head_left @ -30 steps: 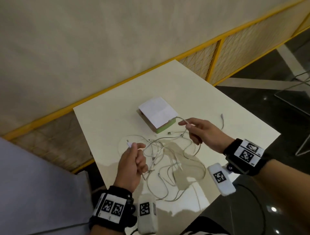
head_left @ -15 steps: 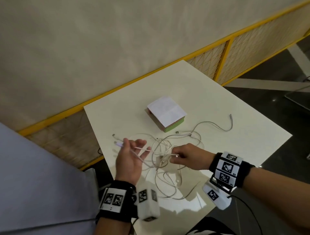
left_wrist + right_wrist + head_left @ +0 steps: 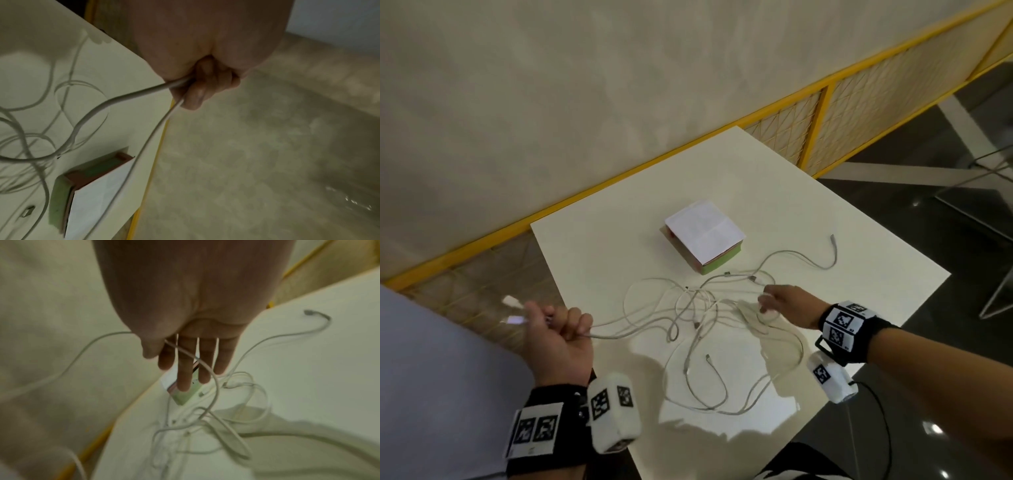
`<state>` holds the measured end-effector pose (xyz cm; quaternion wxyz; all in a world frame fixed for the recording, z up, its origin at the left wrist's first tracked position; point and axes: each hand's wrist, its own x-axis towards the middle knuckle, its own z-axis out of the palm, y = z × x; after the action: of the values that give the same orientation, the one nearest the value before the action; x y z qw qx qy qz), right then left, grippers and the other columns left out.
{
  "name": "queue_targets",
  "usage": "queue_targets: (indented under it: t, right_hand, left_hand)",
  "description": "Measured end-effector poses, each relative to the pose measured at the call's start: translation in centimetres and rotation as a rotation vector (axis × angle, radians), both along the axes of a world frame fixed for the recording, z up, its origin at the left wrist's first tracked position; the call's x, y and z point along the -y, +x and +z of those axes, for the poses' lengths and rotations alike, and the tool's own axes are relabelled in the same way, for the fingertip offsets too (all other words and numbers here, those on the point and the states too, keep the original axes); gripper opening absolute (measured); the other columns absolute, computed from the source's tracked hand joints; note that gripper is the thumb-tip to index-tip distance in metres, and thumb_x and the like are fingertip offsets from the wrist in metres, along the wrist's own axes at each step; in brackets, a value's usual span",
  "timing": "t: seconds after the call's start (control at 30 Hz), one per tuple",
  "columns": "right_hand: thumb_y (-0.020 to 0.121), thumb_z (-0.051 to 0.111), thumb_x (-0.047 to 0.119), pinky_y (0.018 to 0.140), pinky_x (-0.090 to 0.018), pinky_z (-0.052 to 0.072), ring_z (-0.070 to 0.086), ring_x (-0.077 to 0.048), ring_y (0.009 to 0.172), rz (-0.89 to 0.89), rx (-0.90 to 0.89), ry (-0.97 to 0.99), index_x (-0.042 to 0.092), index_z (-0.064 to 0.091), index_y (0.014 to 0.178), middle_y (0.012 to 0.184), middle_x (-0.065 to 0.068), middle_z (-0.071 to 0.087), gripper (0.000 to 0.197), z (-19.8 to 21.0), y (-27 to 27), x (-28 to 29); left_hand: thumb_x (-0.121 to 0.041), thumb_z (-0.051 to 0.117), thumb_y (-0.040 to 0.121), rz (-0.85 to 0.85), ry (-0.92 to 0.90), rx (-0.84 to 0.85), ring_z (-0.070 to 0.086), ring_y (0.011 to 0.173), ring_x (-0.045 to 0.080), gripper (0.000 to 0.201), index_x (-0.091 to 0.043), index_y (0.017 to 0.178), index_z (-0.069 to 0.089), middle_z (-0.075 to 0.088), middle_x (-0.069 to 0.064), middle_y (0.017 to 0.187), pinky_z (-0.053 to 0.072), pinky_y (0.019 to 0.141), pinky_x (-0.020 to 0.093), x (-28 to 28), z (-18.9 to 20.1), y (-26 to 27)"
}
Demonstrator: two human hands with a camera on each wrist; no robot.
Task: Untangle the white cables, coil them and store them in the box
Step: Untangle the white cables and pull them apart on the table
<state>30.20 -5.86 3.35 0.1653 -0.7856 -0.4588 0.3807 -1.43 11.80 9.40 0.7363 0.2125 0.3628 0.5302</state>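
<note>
Several white cables (image 3: 698, 308) lie tangled on the white table (image 3: 619, 192), in front of a green and pink box (image 3: 703, 236) that has a white sheet on top. My left hand (image 3: 558, 329) is past the table's left edge. It grips two cables (image 3: 127, 97) in a fist, and their plugs (image 3: 512, 301) stick out beyond it. My right hand (image 3: 784, 308) hovers at the right of the tangle. Its fingers (image 3: 186, 369) are straight, and the thumb pinches one cable (image 3: 205, 366) that runs across them.
One cable end (image 3: 832, 240) trails off to the right of the box. A loop (image 3: 709, 394) lies near the table's front edge. A yellow-framed mesh fence (image 3: 822, 120) and a pale wall stand behind the table. Dark floor lies to the right.
My left hand has closed into a fist on the cable ends and pulled them left, off the table. My right hand has moved right, and the tangle is stretched wider.
</note>
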Motion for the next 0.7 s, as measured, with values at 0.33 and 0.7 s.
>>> queue_targets:
  t: [0.33, 0.7]
  right_hand:
    - [0.089, 0.028, 0.031, 0.064, -0.027, 0.035, 0.047, -0.019, 0.067, 0.109, -0.03, 0.373, 0.01, 0.049, 0.088, 0.076, -0.004, 0.055, 0.03, 7.8, -6.0, -4.5]
    - [0.095, 0.047, 0.038, 0.055, -0.016, 0.03, 0.04, -0.006, 0.054, 0.393, 0.096, 0.274, 0.022, 0.045, 0.074, 0.057, 0.009, 0.042, 0.027, 7.5, -7.3, -3.1]
  left_hand:
    - [-0.034, 0.063, 0.086, -0.432, 0.365, -0.714, 0.039, 0.042, 0.007, 0.034, -0.022, 0.054, 0.058, 0.043, -0.011, 0.039, 0.035, 0.054, 0.026, 6.2, 0.1, 6.3]
    - [-0.024, 0.046, 0.099, -0.345, 0.246, -0.475, 0.025, 0.042, 0.01, 0.035, -0.01, 0.069, 0.057, 0.025, -0.008, 0.043, 0.027, 0.055, 0.029, 6.6, 0.8, 7.3]
